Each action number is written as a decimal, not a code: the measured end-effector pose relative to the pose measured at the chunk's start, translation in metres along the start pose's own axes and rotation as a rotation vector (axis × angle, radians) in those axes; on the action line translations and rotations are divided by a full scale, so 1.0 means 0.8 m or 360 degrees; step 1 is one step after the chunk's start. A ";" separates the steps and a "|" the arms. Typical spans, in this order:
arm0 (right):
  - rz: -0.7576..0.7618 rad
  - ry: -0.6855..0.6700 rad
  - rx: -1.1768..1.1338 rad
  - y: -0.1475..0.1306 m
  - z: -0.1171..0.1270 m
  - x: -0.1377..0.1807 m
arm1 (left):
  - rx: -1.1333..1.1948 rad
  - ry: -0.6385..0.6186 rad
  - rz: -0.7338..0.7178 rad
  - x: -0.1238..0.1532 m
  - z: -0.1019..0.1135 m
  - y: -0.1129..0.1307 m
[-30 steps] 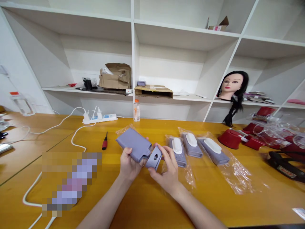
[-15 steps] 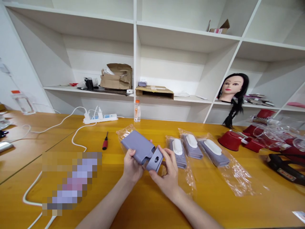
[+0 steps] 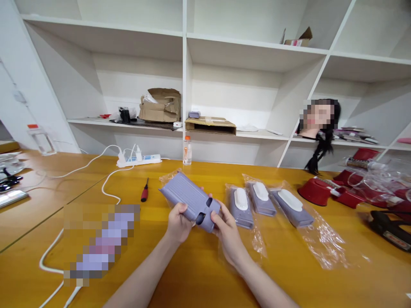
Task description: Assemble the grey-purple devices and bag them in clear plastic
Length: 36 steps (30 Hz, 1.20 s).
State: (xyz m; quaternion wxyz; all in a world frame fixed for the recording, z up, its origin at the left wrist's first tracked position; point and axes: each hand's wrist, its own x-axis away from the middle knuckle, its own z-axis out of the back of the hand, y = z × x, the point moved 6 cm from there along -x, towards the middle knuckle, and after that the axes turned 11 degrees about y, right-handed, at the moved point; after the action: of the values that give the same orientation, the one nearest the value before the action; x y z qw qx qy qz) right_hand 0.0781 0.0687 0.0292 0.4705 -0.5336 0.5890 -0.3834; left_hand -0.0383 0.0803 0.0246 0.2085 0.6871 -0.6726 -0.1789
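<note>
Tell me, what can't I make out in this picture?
All in the head view:
Purple case: underside, hidden by its own top.
Left hand: partly hidden behind the case.
Long thing at left: blurred into blocks.
Doll head: face blurred into blocks.
Black thing at right: cut off by the picture's edge.

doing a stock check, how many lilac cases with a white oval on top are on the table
3: left case, just right of the right hand; middle case, slightly farther back; right case, farthest right. More may be hidden by pixelation at left.
</note>
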 end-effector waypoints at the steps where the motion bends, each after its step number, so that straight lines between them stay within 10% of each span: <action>1: 0.0035 0.0041 -0.0003 -0.001 0.003 0.000 | -0.0019 -0.0026 -0.0015 0.000 -0.001 0.000; 36: 0.0580 0.0244 0.0337 0.012 0.024 0.010 | -0.0148 -0.0162 0.0022 0.002 -0.005 -0.004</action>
State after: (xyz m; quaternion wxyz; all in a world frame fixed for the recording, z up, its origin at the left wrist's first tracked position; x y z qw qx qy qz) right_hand 0.0944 0.0631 0.0140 0.5392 -0.3352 0.6662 -0.3913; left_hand -0.0333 0.0791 0.0265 0.2070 0.6621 -0.6779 -0.2432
